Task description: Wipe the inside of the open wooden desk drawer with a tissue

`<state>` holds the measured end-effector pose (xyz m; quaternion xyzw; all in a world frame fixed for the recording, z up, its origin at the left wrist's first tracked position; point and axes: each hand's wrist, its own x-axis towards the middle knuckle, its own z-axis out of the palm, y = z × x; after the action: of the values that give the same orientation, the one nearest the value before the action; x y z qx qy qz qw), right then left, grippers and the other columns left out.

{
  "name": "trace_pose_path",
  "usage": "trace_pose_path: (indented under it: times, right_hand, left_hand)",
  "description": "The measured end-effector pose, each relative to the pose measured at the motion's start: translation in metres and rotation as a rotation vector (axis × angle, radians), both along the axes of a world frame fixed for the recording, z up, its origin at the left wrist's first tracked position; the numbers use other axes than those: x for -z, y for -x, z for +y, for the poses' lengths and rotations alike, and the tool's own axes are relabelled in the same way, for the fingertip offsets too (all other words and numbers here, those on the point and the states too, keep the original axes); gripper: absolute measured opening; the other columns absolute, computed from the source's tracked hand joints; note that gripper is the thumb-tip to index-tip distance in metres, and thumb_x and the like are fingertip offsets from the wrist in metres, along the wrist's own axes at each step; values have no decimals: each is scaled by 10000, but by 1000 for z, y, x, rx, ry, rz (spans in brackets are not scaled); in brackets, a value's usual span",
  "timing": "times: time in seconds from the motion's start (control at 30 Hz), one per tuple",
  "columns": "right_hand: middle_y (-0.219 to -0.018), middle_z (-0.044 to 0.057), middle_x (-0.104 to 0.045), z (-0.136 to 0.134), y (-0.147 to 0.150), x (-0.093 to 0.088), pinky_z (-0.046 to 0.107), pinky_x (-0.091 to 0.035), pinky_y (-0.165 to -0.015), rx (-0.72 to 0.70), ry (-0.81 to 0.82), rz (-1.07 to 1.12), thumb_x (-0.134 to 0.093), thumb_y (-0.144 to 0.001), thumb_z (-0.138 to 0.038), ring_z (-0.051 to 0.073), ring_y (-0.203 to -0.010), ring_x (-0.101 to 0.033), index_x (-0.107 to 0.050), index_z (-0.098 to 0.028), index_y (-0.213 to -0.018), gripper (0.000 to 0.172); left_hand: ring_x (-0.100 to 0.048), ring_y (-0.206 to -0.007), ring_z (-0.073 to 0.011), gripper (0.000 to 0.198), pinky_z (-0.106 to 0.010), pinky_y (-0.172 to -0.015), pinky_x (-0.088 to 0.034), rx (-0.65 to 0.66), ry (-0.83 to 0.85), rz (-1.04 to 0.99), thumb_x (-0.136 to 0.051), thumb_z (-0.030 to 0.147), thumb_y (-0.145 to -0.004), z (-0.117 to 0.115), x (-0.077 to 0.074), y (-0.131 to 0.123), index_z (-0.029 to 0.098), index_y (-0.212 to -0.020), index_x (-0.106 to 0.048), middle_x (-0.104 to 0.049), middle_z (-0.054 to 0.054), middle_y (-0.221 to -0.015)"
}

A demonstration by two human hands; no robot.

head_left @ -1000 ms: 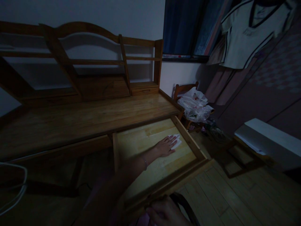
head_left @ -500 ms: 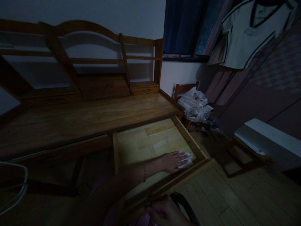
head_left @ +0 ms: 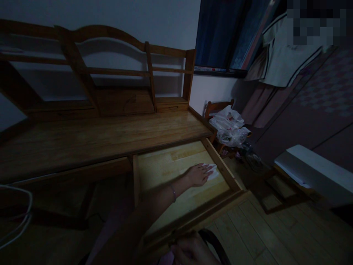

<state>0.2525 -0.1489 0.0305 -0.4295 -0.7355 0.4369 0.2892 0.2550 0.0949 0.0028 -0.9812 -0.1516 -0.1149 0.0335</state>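
Observation:
My left hand [head_left: 198, 175] lies palm down inside a pulled-out wooden drawer [head_left: 162, 162]. Its fingers press a white tissue or thin cloth [head_left: 213, 172] against the drawer's pale bottom, near the right side wall. A thin bracelet [head_left: 173, 193] circles that wrist. At the lower edge of the view, my right hand [head_left: 193, 250] is closed against the outside of the drawer front [head_left: 198, 224]. Dim light hides what its curled fingers hold.
Behind the drawer stands a wooden desk [head_left: 110, 132] with a shelf unit [head_left: 149, 73]. Plastic bags [head_left: 228, 125] sit on a chair to the right. A stool [head_left: 281, 187] bears a white box-like object [head_left: 317, 165]. White cable [head_left: 29, 198] loops at the left.
My left hand has slid the white tissue away from the drawer's front right corner, farther back along the bottom. My right hand stays at the drawer front. The view has shifted slightly.

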Motion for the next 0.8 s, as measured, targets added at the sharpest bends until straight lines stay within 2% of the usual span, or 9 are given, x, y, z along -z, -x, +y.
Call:
trace_pose_path:
  times: [0.07, 0.17, 0.3, 0.37, 0.47, 0.57, 0.67, 0.8]
  right_hand:
    - [-592, -8, -514, -1, 0, 1, 175, -347, -574, 13, -6, -22, -349, -1001, -512, 72, -574, -473, -598, -148, -613, 587]
    - [-635, 0, -542, -3, 0, 1, 185, -362, -611, 46, -17, -42, -367, -993, -524, 81, -617, -493, -609, -151, -632, 573]
    - [-590, -18, -510, -3, -1, -4, 175, -317, -548, 19, 24, 5, -388, -997, -481, 62, -568, -460, -612, -145, -625, 549]
    - [-582, -28, -499, -3, -2, -7, 168, -301, -530, 11, 49, 29, -411, -997, -449, 52, -553, -444, -616, -143, -632, 519]
    - [-563, -30, -497, -3, -3, -12, 170, -306, -524, 22, 72, 18, -426, -993, -450, 54, -537, -442, -619, -143, -623, 518]
    - [-594, -11, -580, -4, -3, -17, 175, -380, -589, 33, 111, 17, -428, -994, -475, 72, -572, -521, -662, -152, -654, 524]
    - [-695, 21, -668, -5, -2, -22, 195, -442, -689, 32, 149, 26, -401, -1006, -496, 106, -681, -618, -712, -165, -692, 552]
    - [-726, 45, -697, -5, -1, -25, 207, -462, -693, 19, 159, 4, -356, -1016, -509, 130, -724, -655, -737, -171, -700, 600]
  left_hand:
    - [-288, -1474, -158, 508, -382, -1210, -193, -78, 15, -16, -230, 336, -1023, 20, -6, 10, 242, -1497, -384, -292, -32, -1614]
    - [-239, -1493, -163, 541, -373, -1217, -176, -175, 31, 7, -262, 336, -1006, 54, -16, 38, 234, -1534, -314, -218, -30, -1637]
    - [-248, -1490, -185, 570, -373, -1206, -205, -350, 28, 59, -288, 296, -980, 90, -28, 96, 212, -1544, -297, -206, -39, -1640]
    - [-349, -1446, -199, 585, -376, -1172, -270, -485, 27, 86, -253, 268, -984, 99, -31, 127, 210, -1566, -232, -276, -57, -1619]
    - [-427, -1397, -241, 592, -416, -1143, -304, -598, 16, 142, -233, 244, -981, 102, -33, 165, 186, -1570, -216, -397, -101, -1560]
    - [-501, -1335, -267, 597, -432, -1099, -356, -626, 8, 174, -253, 249, -974, 97, -34, 189, 158, -1563, -230, -481, -146, -1496]
    - [-519, -1307, -309, 625, -460, -1076, -373, -622, -11, 194, -315, 269, -952, 92, -39, 198, 123, -1555, -240, -471, -185, -1492]
    - [-436, -1368, -356, 642, -482, -1128, -297, -536, -37, 242, -389, 254, -897, 84, -46, 204, -16, -1478, -340, -400, -275, -1507]
